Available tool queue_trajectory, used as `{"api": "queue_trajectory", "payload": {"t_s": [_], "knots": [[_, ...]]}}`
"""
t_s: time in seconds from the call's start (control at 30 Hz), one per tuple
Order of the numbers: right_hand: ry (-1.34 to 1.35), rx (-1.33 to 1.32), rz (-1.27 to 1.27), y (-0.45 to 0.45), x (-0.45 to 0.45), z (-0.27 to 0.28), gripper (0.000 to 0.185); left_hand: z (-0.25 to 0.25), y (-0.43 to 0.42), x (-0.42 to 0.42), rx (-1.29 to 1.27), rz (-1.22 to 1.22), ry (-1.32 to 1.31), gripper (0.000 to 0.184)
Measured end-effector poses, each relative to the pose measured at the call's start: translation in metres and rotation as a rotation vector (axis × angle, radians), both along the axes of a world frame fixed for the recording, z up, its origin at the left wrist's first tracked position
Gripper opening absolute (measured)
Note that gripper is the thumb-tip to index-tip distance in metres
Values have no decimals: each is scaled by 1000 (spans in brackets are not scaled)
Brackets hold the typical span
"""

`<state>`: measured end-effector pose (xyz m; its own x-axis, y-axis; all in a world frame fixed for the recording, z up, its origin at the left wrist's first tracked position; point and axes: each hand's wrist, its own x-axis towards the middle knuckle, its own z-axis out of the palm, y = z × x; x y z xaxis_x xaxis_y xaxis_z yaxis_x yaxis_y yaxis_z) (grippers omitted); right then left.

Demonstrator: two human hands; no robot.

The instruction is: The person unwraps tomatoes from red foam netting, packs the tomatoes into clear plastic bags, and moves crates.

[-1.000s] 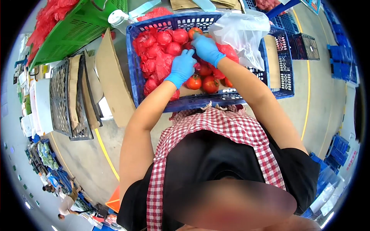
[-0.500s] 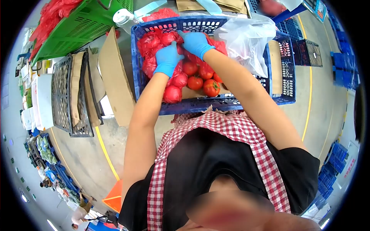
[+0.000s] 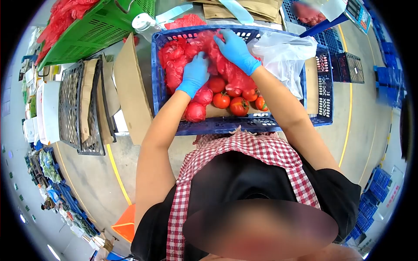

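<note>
Both hands wear blue gloves and are over a blue crate (image 3: 217, 128). My left hand (image 3: 196, 71) rests on red netted bags (image 3: 174, 65) of tomatoes in the crate's left part; its fingertips sink into the red material, and what they grip is hidden. My right hand (image 3: 235, 50) is closed on a loose red net bag (image 3: 222, 67), which hangs below it toward the middle. Bare tomatoes (image 3: 239, 106) lie on cardboard near the crate's front side. A clear plastic bag (image 3: 285, 54) drapes over the crate's right part.
A green crate (image 3: 93, 37) with red nets stands at the upper left. Beside it are a cardboard sheet (image 3: 130, 87), a black crate (image 3: 69, 102) and a clear bottle (image 3: 146, 25). A scale (image 3: 358, 16) is at the upper right. A distant person is at lower left.
My right hand has moved to the right, pulling the red net up and across. My left hand has shifted slightly right. More bare tomatoes show at the front.
</note>
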<state>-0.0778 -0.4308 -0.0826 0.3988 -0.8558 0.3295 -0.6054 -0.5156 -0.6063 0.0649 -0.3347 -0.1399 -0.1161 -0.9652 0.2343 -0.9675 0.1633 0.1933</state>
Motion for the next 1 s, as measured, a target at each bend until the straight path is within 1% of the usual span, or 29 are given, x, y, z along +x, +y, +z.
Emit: {"api": "queue_trajectory", "payload": {"t_s": [0.07, 0.1, 0.13, 0.17, 0.2, 0.23, 0.27, 0.3, 0.33, 0.37, 0.4, 0.43, 0.47, 0.53, 0.57, 0.6, 0.63, 0.67, 0.7, 0.73, 0.77, 0.8, 0.83, 0.87, 0.93, 0.97, 1.0], "knots": [[-51, -74, -3, 1, 5, 30, 37, -3, 2, -2, -129, 22, -75, 47], [-75, -118, -13, -5, 1, 38, 38, 3, 1, -4, -6, 24, -115, 72], [-100, -164, -23, -9, -6, 48, 39, 8, -1, -6, -11, 13, -111, 69], [-219, -156, -21, -13, -15, 59, 40, 8, -2, -10, -10, 1, -107, 67], [-333, 35, -76, -16, -23, 64, 41, 6, -3, -13, -7, -8, -97, 65], [-553, 242, -49, 4, -33, 97, 32, 1, -2, -15, -5, 16, -95, 61], [-514, 320, -63, -2, -51, 105, 33, -7, -2, -15, -3, 42, -87, 57], [-653, 312, -159, 17, -48, 136, 24, -12, -2, -15, -12, 67, -88, 54], [-796, 289, -250, 35, -46, 166, 25, -15, 0, -12, -43, -23, -86, 51], [-872, 223, -220, 20, -60, 159, 19, -17, 5, -10, -73, -114, -86, 49], [-855, 314, -363, 45, -57, 192, 16, -20, 7, -8, -104, -206, -87, 47], [-882, 234, -318, 41, -61, 188, 15, -23, 8, -9, -167, -212, -70, 35], [-908, 153, -274, 37, -66, 182, 14, -26, 7, -7, -131, -263, -71, 35], [-744, 240, -167, 45, -63, 185, 13, -27, 7, -1, -52, -363, -66, 36], [-667, 262, -151, 50, -58, 186, 13, -30, 5, -2, -89, -303, 73, 33], [-725, 254, -97, 41, -56, 162, 17, -36, 1, -3, -126, -241, 210, 30], [-611, 336, -33, 48, -51, 165, 21, -30, -1, -3, -164, -176, 345, 28], [-465, 248, 38, 47, -42, 154, 25, -23, -4, 1, -118, -10, 479, 25], [-331, 148, 104, 45, -34, 143, 31, 5, -4, 4, -67, 158, 610, 24], [-139, 40, 162, 38, -22, 119, 37, 21, -4, 8, -16, 327, 740, 22], [36, -85, 218, 31, -10, 95, 43, 2, -13, 30, -22, 346, 712, 25], [238, -50, 262, 30, 5, 83, 53, 28, -4, 41, 142, 163, 785, 27], [348, -62, 261, 27, 19, 67, 53, 61, 12, 46, 293, 118, 413, 28], [456, -72, 257, 25, 34, 48, 54, 83, 27, 48, 436, 73, 34, 29], [450, -48, 283, 17, 60, 13, 49, 89, 44, 43, 335, 161, -62, 41], [507, -57, 277, 14, 70, -3, 47, 90, 47, 42, 292, 205, -107, 47], [560, -69, 267, 13, 77, -16, 45, 85, 46, 40, 322, 260, -141, 50]]}}
